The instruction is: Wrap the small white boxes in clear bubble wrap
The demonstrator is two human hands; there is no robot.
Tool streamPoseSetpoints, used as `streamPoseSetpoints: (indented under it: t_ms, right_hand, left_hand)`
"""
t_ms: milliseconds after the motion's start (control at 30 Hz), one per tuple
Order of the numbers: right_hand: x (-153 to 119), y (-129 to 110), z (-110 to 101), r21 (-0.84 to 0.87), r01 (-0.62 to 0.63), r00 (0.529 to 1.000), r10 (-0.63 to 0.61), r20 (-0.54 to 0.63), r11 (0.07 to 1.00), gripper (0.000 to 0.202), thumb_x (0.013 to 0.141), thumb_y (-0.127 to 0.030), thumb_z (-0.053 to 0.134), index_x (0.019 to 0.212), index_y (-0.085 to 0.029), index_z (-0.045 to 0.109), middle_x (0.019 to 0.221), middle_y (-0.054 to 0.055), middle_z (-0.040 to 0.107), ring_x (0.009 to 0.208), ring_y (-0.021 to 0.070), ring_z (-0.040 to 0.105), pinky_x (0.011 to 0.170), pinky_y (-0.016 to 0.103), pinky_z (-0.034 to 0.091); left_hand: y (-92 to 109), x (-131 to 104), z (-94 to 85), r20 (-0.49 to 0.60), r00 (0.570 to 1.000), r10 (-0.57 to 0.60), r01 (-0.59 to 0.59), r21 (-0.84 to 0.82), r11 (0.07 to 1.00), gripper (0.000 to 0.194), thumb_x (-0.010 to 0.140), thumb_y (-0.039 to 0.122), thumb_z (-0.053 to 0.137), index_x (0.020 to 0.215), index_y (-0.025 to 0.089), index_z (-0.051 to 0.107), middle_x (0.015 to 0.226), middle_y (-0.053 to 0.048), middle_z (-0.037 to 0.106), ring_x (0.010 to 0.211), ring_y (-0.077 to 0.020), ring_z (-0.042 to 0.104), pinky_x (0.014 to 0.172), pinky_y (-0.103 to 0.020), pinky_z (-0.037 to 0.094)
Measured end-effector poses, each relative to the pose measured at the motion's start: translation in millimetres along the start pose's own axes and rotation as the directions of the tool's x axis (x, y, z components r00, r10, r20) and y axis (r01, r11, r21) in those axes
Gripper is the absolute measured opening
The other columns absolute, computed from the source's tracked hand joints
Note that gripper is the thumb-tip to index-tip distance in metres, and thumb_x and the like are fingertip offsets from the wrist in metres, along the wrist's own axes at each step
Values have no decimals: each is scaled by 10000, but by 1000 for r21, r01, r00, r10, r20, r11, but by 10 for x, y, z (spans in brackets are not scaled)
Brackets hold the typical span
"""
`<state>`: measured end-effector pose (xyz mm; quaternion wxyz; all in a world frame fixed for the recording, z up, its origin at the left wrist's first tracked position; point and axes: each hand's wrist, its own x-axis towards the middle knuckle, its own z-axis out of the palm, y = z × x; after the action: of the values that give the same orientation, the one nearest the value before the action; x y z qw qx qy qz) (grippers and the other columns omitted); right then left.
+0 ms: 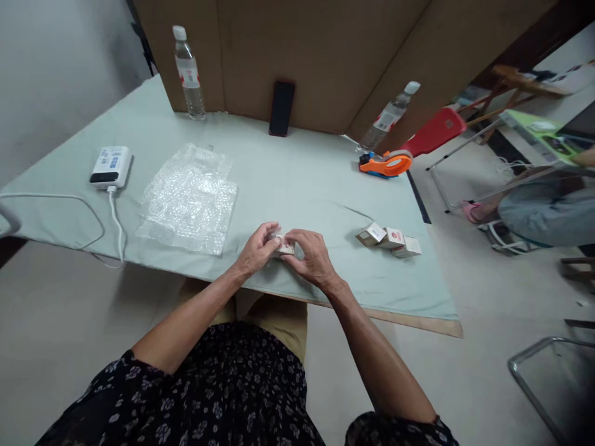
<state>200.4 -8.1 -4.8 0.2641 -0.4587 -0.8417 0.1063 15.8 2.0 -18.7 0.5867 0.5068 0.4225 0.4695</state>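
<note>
Near the table's front edge, a small pale box [287, 248] with a reddish mark sits between my two hands. My left hand [258, 249] grips it from the left, thumb laid along its top. From the right, my right hand [311, 256] closes on it with fingers above and thumb below. My fingers cover much of the box. To the right lie three similar small boxes in a row: one with a blue label [372, 234], one with a red round mark [393, 238] and a plain-looking one [409, 246]. Left of my hands lie clear bubble-wrap sheets [190, 201].
A white device [111, 167] with a cable stands at left. Water bottles [189, 80] [388, 118] and a phone [281, 108] lean near the cardboard wall [297, 56]. An orange tape dispenser [385, 165] sits at the right edge. Another person's leg [548, 204] shows beyond.
</note>
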Motion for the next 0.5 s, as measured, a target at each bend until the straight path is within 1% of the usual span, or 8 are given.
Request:
streamPoseSetpoints:
  t_ms: [33,100,167,233,300,367,433,500]
  right_hand:
    - [14,44,-46,5,-7,1000,7,-14,1000,290,847,-324,685,1118,-240,626,1157,88,708,1136,280,615,996,434,414]
    - [44,208,-173,20,-37,998,38,-59,999,265,833,-311,688,1082,-238,632,1135,88,707,1121,282,617,993,440,428]
    - [79,475,-343,46,-89,988,94,-121,995,264,812,-306,695,1061,-240,633,1116,89,700,1097,285,619,987,455,450]
    - [122,811,-535,64,-163,965,172,-197,985,280,787,-305,703,1048,-238,629,1089,90,686,1054,285,621,968,468,472]
    - [168,1163,-714,54,-230,942,237,-237,972,267,759,-300,709,1008,-242,632,1076,89,678,1039,288,617,957,477,477]
    - [215,1479,-849,47,-312,920,314,-235,949,257,756,-285,695,1003,-247,630,1099,97,674,1038,285,611,971,476,466]
    - [261,1729,-931,35,-397,890,394,-229,917,244,746,-276,692,981,-253,628,1088,102,676,1002,278,610,950,475,465]
    - [302,1901,-967,29,-443,869,437,-234,896,223,724,-271,712,930,-254,629,1029,108,679,938,276,612,902,489,469]
  left_hand:
    - [15,-27,-21,-16,999,28,-28,32,999,447,848,307,632,1260,161,538,1365,-151,595,1275,-243,566,1111,-399,419]
    - [45,-96,-69,-38,995,88,-81,165,983,461,844,290,637,1280,169,547,1379,-143,591,1334,-255,525,1154,-422,383]
    - [52,-178,-111,-24,990,141,-126,329,936,419,838,254,626,1249,182,591,1352,-130,614,1327,-267,530,1141,-445,407]
    - [25,-267,-132,19,981,195,-183,442,878,350,831,210,606,1179,192,642,1309,-125,645,1304,-276,549,1125,-469,432]
    - [-25,-354,-131,70,967,246,-248,496,832,291,830,176,591,1108,193,676,1258,-127,673,1287,-282,562,1128,-496,431]
    - [-71,-426,-128,113,950,290,-305,525,795,255,831,155,584,1058,192,694,1214,-128,692,1279,-292,566,1122,-521,435]
    - [-83,-475,-143,139,934,328,-349,547,761,239,832,140,580,1029,194,703,1188,-127,700,1279,-300,562,1099,-534,455]
    - [-52,-500,-186,140,923,359,-372,572,731,233,837,131,576,1018,197,707,1180,-126,699,1280,-302,559,1085,-537,466]
